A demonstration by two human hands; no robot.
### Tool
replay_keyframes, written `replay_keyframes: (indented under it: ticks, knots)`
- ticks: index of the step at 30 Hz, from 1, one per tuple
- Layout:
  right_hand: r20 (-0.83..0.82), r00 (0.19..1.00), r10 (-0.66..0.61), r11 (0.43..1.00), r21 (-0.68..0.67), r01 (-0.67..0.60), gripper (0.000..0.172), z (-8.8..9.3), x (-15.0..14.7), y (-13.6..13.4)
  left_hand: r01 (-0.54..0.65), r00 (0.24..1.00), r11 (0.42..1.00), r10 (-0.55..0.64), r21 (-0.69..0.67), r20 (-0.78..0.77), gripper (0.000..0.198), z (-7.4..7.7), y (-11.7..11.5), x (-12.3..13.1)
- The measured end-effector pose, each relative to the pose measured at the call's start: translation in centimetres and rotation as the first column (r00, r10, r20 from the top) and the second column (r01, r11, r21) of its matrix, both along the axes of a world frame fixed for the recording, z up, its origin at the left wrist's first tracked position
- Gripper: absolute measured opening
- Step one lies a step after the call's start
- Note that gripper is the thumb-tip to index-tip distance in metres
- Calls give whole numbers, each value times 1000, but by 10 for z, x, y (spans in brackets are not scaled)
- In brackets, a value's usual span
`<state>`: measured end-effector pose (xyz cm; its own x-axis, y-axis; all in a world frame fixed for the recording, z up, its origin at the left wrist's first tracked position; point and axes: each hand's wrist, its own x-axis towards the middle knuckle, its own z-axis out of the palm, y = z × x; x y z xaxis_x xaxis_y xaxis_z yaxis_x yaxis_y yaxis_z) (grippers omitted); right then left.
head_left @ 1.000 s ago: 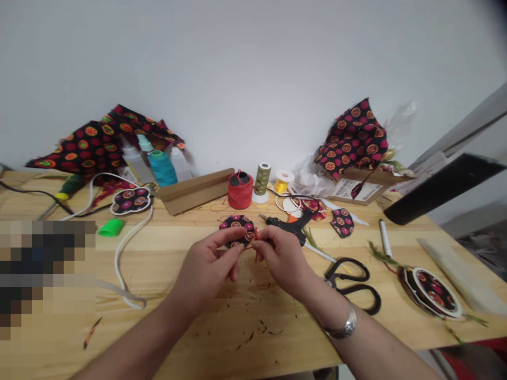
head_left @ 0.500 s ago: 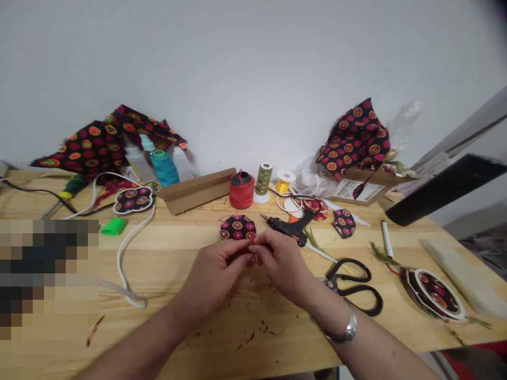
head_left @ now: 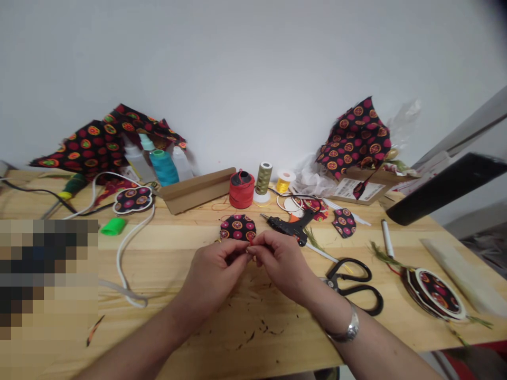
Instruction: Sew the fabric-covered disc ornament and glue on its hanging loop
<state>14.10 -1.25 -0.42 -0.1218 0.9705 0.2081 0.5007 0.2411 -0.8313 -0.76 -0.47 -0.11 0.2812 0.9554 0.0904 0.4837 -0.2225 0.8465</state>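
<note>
My left hand (head_left: 216, 274) and my right hand (head_left: 279, 264) meet fingertip to fingertip over the wooden table (head_left: 245, 322). Both pinch a short piece of red cord (head_left: 251, 244) between thumb and fingers; only a small red tip shows. Just beyond the fingertips lies a round patch of black fabric with red and orange dots (head_left: 238, 228). A silver bracelet (head_left: 348, 327) sits on my right wrist.
A black glue gun (head_left: 291, 227) and black scissors (head_left: 354, 287) lie to the right. A red cord spool (head_left: 241, 190), an olive thread cone (head_left: 262, 181) and a yellow spool (head_left: 283, 182) stand behind. A white cable (head_left: 127, 253) loops on the left. Fabric-covered discs (head_left: 433, 293) sit far right.
My hands have come closer together and slightly toward me, off the round fabric patch. The red cord, seen hanging between the fingers before, is now almost hidden in the pinch.
</note>
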Motion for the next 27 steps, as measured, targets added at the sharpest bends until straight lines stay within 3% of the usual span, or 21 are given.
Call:
replay_keyframes:
  ticks: [14, 17, 21, 27]
  knots:
    - [-164, 986, 10, 983, -178, -39, 12, 1, 0, 3, -22, 999, 997, 25, -75, 43, 16, 6, 0, 0]
    - [-235, 972, -6, 978, -205, -44, 5, -1, -1, 3, -42, 997, 995, 47, -93, 53, 15, 7, 1, 0]
    - [-337, 942, -6, 976, -205, -68, 9, -4, -2, 3, -79, 993, 992, 87, -98, 78, 14, 6, 1, 0]
    - [-251, 968, 3, 983, -175, -48, 20, -3, 3, 5, -116, 984, 986, 130, -119, 120, 12, 8, 2, 0]
